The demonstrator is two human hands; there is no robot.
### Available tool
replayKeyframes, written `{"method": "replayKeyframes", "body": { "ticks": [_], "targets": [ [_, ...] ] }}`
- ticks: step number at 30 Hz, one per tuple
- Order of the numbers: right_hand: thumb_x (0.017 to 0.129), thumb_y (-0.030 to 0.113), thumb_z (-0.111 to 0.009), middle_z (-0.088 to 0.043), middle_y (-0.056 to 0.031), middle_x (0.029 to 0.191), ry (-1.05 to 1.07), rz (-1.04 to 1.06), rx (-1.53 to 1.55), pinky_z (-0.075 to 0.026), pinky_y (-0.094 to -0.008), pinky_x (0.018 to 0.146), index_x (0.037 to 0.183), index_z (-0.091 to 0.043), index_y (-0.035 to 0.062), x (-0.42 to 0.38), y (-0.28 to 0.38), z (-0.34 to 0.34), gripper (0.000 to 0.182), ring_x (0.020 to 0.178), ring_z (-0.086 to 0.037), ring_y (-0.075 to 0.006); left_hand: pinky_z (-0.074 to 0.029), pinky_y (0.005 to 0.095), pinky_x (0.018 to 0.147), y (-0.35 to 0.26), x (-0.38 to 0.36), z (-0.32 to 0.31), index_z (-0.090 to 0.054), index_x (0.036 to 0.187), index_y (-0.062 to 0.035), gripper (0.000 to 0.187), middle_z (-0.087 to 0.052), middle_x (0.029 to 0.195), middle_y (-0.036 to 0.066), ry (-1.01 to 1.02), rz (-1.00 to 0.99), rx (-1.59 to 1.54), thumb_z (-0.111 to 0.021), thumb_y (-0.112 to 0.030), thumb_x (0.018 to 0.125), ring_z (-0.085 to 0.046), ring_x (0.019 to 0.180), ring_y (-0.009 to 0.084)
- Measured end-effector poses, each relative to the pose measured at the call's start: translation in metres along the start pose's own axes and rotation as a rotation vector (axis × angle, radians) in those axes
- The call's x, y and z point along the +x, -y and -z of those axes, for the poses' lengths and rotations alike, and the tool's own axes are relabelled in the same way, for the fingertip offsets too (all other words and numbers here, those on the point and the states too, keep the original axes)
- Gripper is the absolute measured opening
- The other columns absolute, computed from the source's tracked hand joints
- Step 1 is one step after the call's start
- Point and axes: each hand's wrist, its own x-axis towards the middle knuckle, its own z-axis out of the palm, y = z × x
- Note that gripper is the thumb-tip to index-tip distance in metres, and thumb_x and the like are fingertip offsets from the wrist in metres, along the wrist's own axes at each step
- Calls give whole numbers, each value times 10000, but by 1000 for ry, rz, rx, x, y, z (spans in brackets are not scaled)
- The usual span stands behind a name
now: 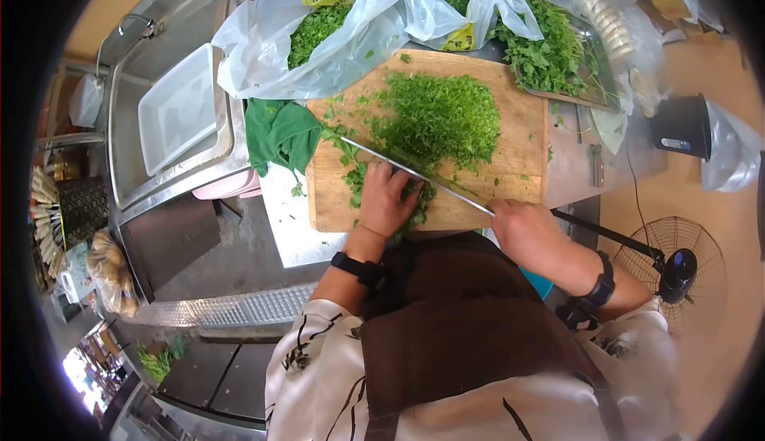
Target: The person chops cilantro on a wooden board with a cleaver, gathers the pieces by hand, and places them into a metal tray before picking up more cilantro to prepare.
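On a wooden cutting board lies a large mound of finely chopped green herbs. My right hand is closed round the handle of a long knife, whose blade runs slantwise up to the left along the near edge of the mound. Close beside the blade, my left hand presses down with bent fingers on uncut leafy herbs. Those leaves stick out on both sides of the hand, but its palm side is hidden. Small bits of leaf are scattered over the board.
Behind the board are plastic bags with greens and a metal tray of leafy herbs. A green cloth touches the board's left side. Further left is a sink with a white tub. A fan stands right.
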Motion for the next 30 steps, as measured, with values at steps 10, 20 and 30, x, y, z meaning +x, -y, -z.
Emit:
{"method": "replayKeyframes", "body": {
  "ticks": [10,20,30],
  "targets": [
    [869,115,-511,-636,-182,721,-190,78,63,-507,-483,600,891,-564,14,46,-12,-38,116,667,-639,-371,-459,441,844,-1,-5,2,-651,888,-115,256,-508,938,137,-1,13,12,-776,-77,668,-515,1003,367],
    [909,175,-544,-638,-198,760,14,-46,63,-509,-487,629,927,-593,24,35,-2,-29,159,696,-627,-401,-460,445,844,-1,-6,5,-665,914,-97,232,-524,972,144,19,12,24,-761,-81,703,-514,988,372],
    [906,176,-518,-640,-189,752,-175,42,90,-509,-482,614,922,-575,18,58,-13,-57,169,684,-635,-377,-469,445,876,-1,-19,6,-681,943,-92,233,-553,1004,140,-14,-41,72,-728,-36,722,-530,1056,372]
  ]
}}
